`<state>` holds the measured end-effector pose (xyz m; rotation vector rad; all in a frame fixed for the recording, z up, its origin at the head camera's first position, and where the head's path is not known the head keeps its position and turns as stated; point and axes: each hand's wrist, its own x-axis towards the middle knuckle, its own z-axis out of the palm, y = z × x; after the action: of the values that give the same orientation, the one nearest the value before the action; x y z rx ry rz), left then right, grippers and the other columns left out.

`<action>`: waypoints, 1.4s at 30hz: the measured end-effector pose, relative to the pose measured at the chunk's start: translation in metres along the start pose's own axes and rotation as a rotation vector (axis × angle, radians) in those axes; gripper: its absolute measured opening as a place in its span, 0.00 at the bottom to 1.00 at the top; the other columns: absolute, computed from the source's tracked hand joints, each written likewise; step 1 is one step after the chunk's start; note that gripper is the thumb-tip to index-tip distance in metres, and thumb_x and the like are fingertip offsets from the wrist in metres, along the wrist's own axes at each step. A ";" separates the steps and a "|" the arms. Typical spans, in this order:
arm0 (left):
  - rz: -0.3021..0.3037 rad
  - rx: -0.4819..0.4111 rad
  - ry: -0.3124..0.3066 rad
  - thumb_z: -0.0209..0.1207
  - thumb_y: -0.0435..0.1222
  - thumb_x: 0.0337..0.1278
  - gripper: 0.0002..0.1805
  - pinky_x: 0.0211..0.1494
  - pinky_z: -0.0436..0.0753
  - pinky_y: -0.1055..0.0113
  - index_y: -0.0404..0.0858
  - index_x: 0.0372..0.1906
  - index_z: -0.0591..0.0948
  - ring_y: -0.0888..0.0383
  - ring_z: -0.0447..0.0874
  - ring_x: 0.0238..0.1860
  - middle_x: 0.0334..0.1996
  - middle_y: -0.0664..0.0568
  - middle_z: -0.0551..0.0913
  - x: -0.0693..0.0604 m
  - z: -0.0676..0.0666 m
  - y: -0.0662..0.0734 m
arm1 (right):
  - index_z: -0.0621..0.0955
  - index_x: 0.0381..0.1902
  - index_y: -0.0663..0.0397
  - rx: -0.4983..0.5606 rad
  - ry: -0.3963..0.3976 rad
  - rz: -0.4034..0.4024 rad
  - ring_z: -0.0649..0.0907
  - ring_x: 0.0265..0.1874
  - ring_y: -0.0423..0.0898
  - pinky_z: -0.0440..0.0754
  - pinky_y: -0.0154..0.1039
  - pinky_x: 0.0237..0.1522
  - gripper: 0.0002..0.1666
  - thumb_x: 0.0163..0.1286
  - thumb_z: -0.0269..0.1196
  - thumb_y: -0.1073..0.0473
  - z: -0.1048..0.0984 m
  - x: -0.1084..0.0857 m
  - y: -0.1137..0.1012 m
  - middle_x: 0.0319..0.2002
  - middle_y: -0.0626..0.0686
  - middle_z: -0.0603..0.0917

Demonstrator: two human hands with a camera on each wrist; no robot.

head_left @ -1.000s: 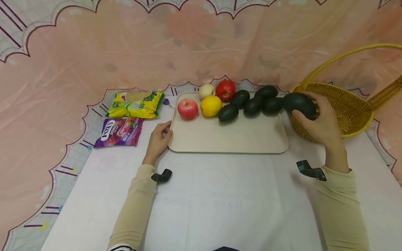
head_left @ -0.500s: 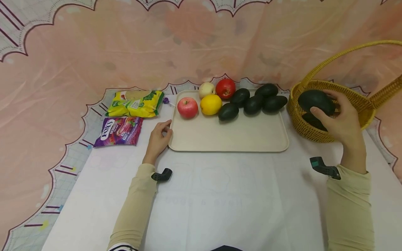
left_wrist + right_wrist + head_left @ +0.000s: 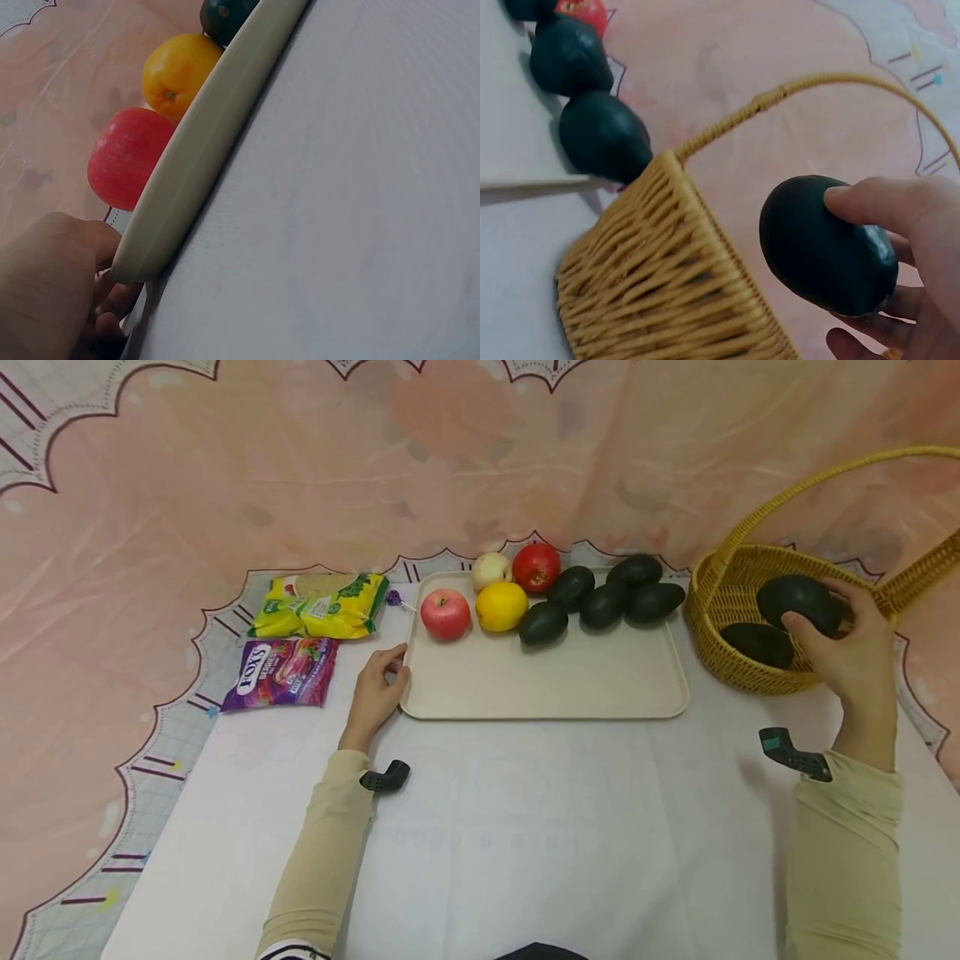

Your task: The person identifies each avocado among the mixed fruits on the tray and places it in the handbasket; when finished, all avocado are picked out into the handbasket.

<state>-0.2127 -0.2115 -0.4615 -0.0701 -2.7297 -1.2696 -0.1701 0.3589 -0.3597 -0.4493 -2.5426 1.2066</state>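
Note:
My right hand (image 3: pixel 858 639) holds a dark green avocado (image 3: pixel 799 603) over the wicker basket (image 3: pixel 720 670), thumb on the near side. In the right wrist view the held avocado (image 3: pixel 821 244) is clear of the basket's rim. Another avocado (image 3: pixel 757 645) lies inside the basket. My left hand (image 3: pixel 377 693) grips the left edge of the cream tray (image 3: pixel 540 689); in the left wrist view the thumb and curled fingers meet at its rim (image 3: pixel 191 161). Several avocados (image 3: pixel 543 623) lie on the tray beside a pink apple (image 3: pixel 446 614) and a yellow-orange fruit (image 3: pixel 502 607).
A red fruit (image 3: pixel 536 567) and a pale fruit (image 3: pixel 492 572) sit at the tray's back edge. Left of the tray lie a yellow snack packet (image 3: pixel 318 607), a purple Foxs packet (image 3: pixel 281 674) and a small purple lollipop (image 3: pixel 393 598). The basket's tall handle (image 3: pixel 810 477) arches over it.
My right hand has carried the avocado rightward from the tray's right end to above the basket. The avocado inside the basket has come into view. My left hand stays at the tray's edge.

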 end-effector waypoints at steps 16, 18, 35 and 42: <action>-0.003 -0.005 0.011 0.52 0.38 0.63 0.22 0.39 0.66 0.68 0.45 0.62 0.73 0.55 0.72 0.44 0.52 0.47 0.75 0.000 0.000 0.000 | 0.58 0.71 0.28 -0.070 -0.026 0.107 0.65 0.68 0.53 0.62 0.46 0.68 0.39 0.63 0.57 0.41 0.004 0.008 0.019 0.72 0.54 0.61; -0.007 -0.007 0.011 0.52 0.37 0.63 0.21 0.39 0.66 0.67 0.45 0.61 0.74 0.54 0.72 0.44 0.52 0.46 0.75 0.000 0.000 0.000 | 0.58 0.71 0.29 -0.077 -0.003 0.123 0.66 0.67 0.53 0.63 0.43 0.68 0.39 0.63 0.56 0.41 0.003 0.009 0.020 0.71 0.55 0.62; -0.005 -0.012 0.027 0.53 0.37 0.63 0.19 0.42 0.67 0.65 0.44 0.59 0.75 0.53 0.73 0.44 0.49 0.45 0.76 0.002 -0.002 0.000 | 0.57 0.72 0.49 -0.127 0.074 0.110 0.64 0.68 0.58 0.58 0.50 0.70 0.41 0.64 0.55 0.46 0.009 0.019 0.023 0.70 0.61 0.63; -0.023 -0.013 0.009 0.53 0.38 0.63 0.19 0.41 0.67 0.66 0.45 0.59 0.75 0.54 0.73 0.44 0.48 0.47 0.76 0.000 0.000 0.000 | 0.57 0.70 0.65 -0.314 -0.087 0.011 0.64 0.60 0.73 0.60 0.65 0.59 0.42 0.67 0.53 0.44 0.006 0.019 0.029 0.63 0.75 0.64</action>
<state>-0.2128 -0.2120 -0.4615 -0.0344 -2.7223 -1.2902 -0.1855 0.3800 -0.3839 -0.4888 -2.8195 0.8471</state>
